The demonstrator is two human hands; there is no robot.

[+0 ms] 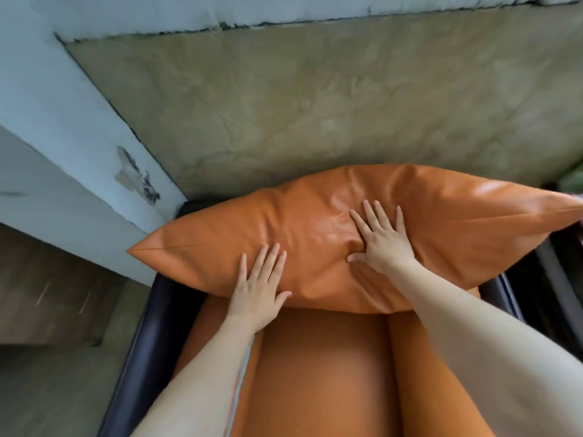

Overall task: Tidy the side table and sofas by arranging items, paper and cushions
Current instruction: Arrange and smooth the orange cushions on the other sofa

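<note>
A person leans over a single-seat sofa [321, 373] with an orange seat and a dark frame, both bare forearms reaching down into it. Across the back of the seat lies a large orange leather-look cushion [441, 222], set slightly askew so that its left corner points out past the dark armrest [151, 326] and its right corner reaches toward the far edge of the view. The left hand [257, 290] lies flat on the cushion's lower left part, fingers straight and close together, thumb spread to the side, holding nothing. The right hand [380, 239] presses flat near the cushion's middle, fingers splayed and straight, and the shiny cover dents and creases around its palm and thumb. Neither hand curls round any edge. A thin pale piping line runs down the sofa's inner left side beside the left forearm. Behind the sofa stands a mottled olive-tan wall [315, 99], bordered by pale blue painted surfaces [63, 121] with a patch of flaked paint. At the lower left is a grey floor [47, 389].
</note>
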